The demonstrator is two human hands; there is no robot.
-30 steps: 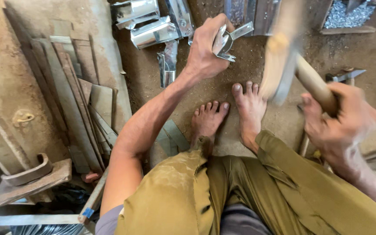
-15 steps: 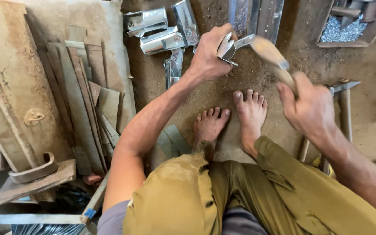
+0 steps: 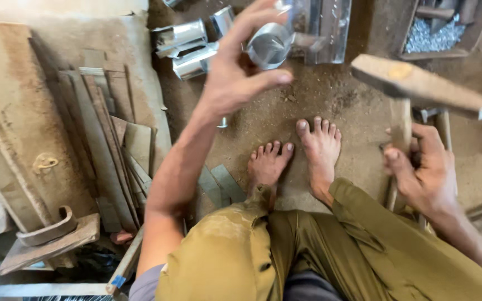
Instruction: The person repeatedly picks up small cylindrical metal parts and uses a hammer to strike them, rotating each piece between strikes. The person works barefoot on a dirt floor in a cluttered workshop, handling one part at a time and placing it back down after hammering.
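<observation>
Above dirt floor (image 3: 285,120): left hand (image 3: 235,78) grips metal piece (image 3: 269,44) (fingertips); right hand (image 3: 425,173) grips mallet (image 3: 419,83).

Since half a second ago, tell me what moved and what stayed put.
The right hand has swung the wooden mallet up and off to the right, away from the shiny metal piece. The left hand has lifted that piece higher, fingers spread around it. The bare feet stay on the dirt floor; the metal strips lie as before.

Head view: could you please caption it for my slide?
Seated barefoot on a dirt floor, a person's left hand lifts a shiny metal piece while the right hand holds a wooden mallet.
</observation>
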